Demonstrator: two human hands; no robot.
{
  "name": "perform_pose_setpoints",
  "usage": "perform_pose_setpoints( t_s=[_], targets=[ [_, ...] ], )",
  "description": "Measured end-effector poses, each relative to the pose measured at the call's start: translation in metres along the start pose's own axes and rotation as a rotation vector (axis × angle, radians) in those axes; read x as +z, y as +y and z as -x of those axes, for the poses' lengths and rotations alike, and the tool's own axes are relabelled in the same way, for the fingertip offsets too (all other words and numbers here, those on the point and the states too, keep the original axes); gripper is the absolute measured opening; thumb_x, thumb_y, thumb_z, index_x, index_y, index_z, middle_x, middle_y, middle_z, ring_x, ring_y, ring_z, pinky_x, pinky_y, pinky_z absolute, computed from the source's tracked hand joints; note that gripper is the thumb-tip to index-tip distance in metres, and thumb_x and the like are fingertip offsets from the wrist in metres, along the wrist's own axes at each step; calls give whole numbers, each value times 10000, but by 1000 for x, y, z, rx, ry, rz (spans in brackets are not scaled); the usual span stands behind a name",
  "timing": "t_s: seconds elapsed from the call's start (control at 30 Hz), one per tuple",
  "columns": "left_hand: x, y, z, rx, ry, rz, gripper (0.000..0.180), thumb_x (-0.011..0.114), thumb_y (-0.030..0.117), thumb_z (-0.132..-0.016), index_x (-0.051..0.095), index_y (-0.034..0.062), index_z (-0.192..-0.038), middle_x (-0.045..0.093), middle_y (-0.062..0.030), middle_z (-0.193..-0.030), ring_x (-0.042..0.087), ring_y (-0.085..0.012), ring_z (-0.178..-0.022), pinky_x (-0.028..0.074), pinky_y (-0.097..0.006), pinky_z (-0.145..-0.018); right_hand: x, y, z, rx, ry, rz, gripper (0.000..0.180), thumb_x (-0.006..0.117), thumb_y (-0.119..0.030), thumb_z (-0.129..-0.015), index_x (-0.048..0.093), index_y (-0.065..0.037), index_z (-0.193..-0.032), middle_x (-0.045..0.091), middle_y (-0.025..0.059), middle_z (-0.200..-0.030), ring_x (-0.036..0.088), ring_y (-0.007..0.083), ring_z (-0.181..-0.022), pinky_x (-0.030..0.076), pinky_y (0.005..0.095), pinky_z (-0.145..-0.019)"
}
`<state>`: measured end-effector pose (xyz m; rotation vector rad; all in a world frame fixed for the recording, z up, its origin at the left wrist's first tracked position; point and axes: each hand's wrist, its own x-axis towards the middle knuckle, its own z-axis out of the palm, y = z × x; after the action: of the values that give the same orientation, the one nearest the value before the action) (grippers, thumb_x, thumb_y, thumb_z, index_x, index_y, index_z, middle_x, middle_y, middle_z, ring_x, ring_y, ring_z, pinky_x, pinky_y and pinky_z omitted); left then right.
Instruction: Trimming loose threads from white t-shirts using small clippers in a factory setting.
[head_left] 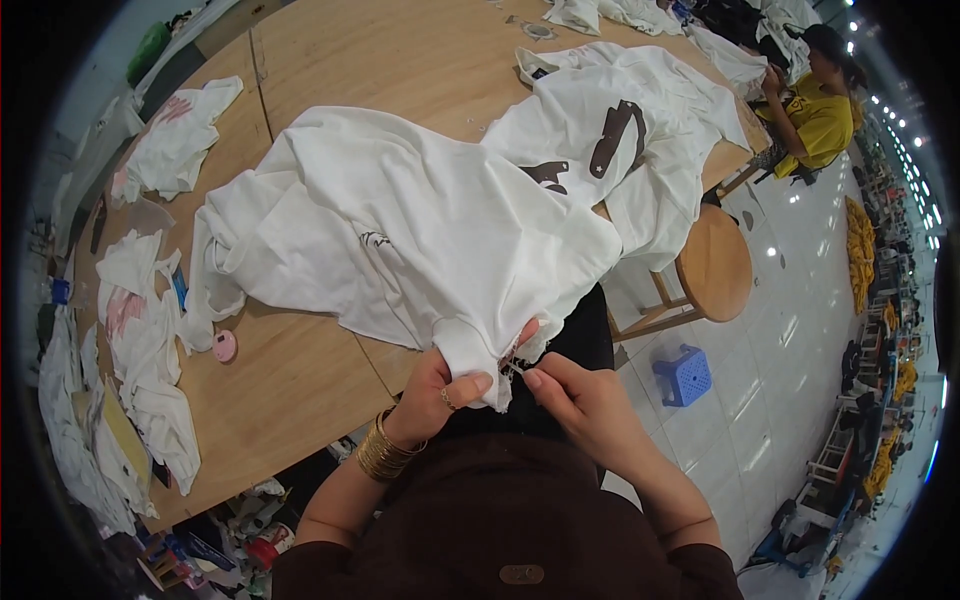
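A white garment point(400, 200) spreads over the table's near edge, its near end gathered in front of my body. My left hand point(438, 395) is closed on that end, thumb on top of a folded, ribbed-looking band; a ring and gold bangles show on this arm. Close beside it, my right hand point(585, 405) pinches at the garment's ragged, frayed edge point(504, 392). Something small and pale shows at its fingertips, too small to name. Farther right lies another white garment point(680, 120) with dark brown printed shapes.
White cloth pieces with reddish marks point(150, 350) lie along the wooden table's point(330, 55) left side, near a pink round object point(224, 346). To the right stand a round wooden stool point(715, 265) and a blue plastic stool point(684, 376). A person in yellow point(822, 125) sits at far right.
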<state>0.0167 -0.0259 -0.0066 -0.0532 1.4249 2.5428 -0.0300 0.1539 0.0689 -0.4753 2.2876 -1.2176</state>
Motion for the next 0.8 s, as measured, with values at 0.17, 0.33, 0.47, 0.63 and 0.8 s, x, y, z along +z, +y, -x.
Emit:
perform_pose_setpoints(
  t_s=[0.17, 0.33, 0.47, 0.63, 0.8],
  targets=[
    [0, 1, 1, -3, -13, 3, 338, 534, 134, -804, 492, -32, -1096, 545, -63, -1070, 496, -132, -973, 395, -278, -855, 2, 2, -1, 46, -69, -19, 269, 516, -261, -901, 528, -13, -797, 464, 166, -533, 460, 332, -468, 372, 359, -454],
    [2, 3, 2, -61, 30, -51, 575, 525, 168, -735, 404, -110, -1225, 512, -181, -1192, 498, -249, -1109, 345, -353, -982, 2, 1, -4, 53, -83, -36, 271, 509, -267, -903, 529, -15, -804, 467, 169, -543, 458, 336, -483, 378, 360, -467],
    [-3, -1, 2, -21, -11, -28, 379, 536, 142, -801, 468, -37, -1128, 532, -65, -1089, 487, -132, -982, 393, -286, -861, 2, 0, -5, 66, -92, -40, 280, 501, -276, -907, 530, -15, -809, 472, 171, -550, 461, 336, -490, 381, 356, -475],
    [7, 8, 0, -42, 10, 25, 602, 529, 178, -735, 379, -107, -1244, 489, -195, -1223, 482, -249, -1134, 343, -346, -983, 3, 4, -4, 73, -101, -71, 294, 494, -279, -911, 531, -6, -807, 469, 162, -548, 439, 309, -466, 376, 344, -471],
    [0, 2, 1, -53, -26, 18, 523, 530, 155, -770, 397, -77, -1220, 484, -156, -1214, 466, -210, -1118, 347, -325, -958, 2, 2, -5, 78, -112, -104, 303, 490, -280, -916, 533, -2, -803, 461, 144, -537, 411, 254, -445, 368, 328, -468]
  ],
)
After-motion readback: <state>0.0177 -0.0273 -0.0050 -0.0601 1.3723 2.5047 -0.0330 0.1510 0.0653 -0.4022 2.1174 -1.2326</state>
